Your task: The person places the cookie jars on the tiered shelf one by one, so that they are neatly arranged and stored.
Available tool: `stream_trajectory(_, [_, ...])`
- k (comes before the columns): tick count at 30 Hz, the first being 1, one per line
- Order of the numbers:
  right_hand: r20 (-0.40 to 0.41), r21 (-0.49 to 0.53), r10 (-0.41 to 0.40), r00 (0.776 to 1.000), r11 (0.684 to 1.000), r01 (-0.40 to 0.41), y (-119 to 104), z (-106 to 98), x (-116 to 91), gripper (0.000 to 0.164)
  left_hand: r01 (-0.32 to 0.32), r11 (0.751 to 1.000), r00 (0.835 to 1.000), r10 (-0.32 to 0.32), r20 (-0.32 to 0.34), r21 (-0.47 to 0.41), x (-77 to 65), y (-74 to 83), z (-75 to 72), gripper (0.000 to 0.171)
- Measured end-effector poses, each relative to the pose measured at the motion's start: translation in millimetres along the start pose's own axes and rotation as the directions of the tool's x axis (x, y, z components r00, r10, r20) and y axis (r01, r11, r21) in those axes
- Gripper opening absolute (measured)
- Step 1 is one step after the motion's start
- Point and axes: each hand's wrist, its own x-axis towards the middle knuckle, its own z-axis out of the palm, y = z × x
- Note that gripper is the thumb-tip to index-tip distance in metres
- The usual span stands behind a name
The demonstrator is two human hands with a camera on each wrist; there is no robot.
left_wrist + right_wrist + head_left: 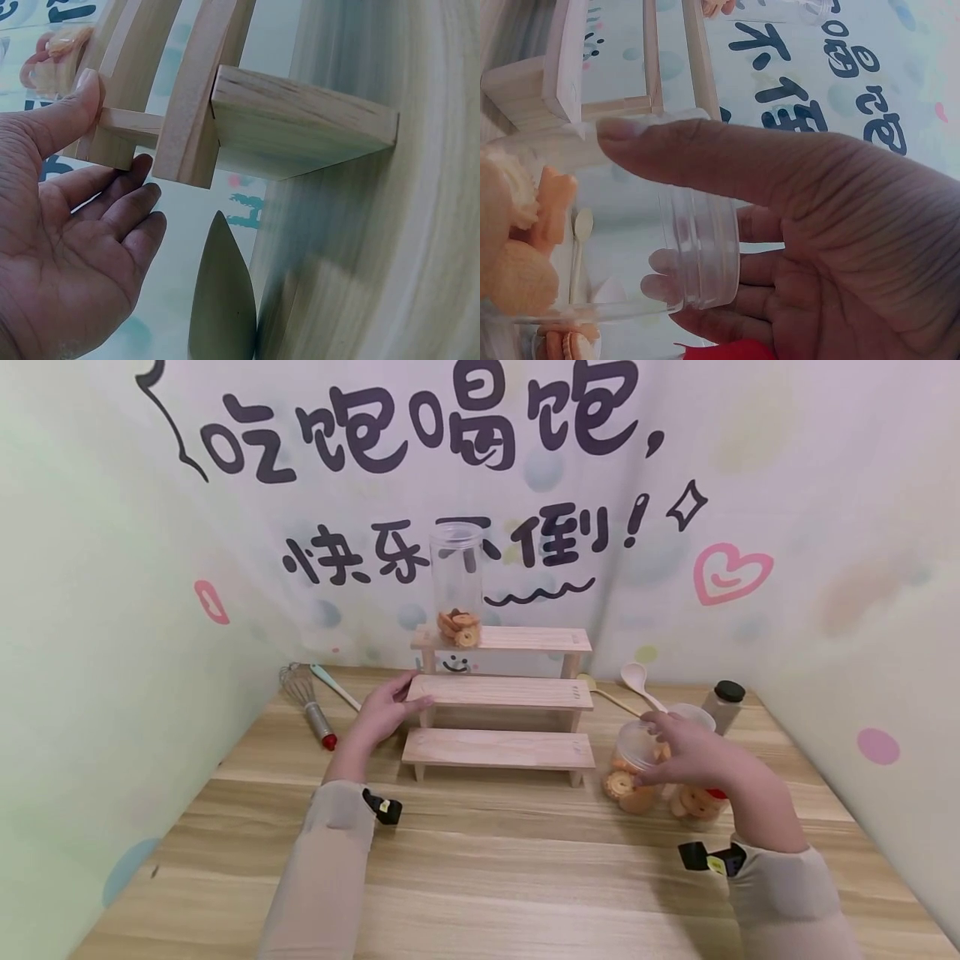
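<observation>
My left hand (382, 712) holds the left end of the middle board of a three-step wooden shelf (498, 748). In the left wrist view its thumb (84, 96) lies against the board's edge, with the fingers on the other side. On the right, my right hand (697, 758) grips a clear plastic jar (624, 768) of cookies near its rim. The right wrist view shows the thumb on one side of this jar (622, 225) and fingertips through its wall. A taller clear jar (456, 578), with cookies at the bottom, stands on the top board's left end.
Another clear cookie jar (697, 806) stands behind my right hand, near a dark-lidded jar (722, 708). A white spoon (634, 678) and a yellowish spoon (617, 700) lie at the back right. At the back left are a whisk (309, 703) and a light-blue-handled utensil (334, 685).
</observation>
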Motion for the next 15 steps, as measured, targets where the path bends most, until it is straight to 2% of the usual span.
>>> stream_trajectory(9, [-0.052,-0.031,-0.038,0.998,0.999,0.037,-4.3,-0.7,0.1,0.096,-0.011,1.0,1.0,0.011,0.0,0.005,-1.5,0.0,-0.5,0.079])
stream_trajectory(15, [-0.082,-0.023,-0.032,0.996,0.999,0.03,-6.3,-4.2,-1.8,0.094,-0.006,1.0,1.0,0.006,0.001,0.004,-2.6,0.2,-0.2,0.077])
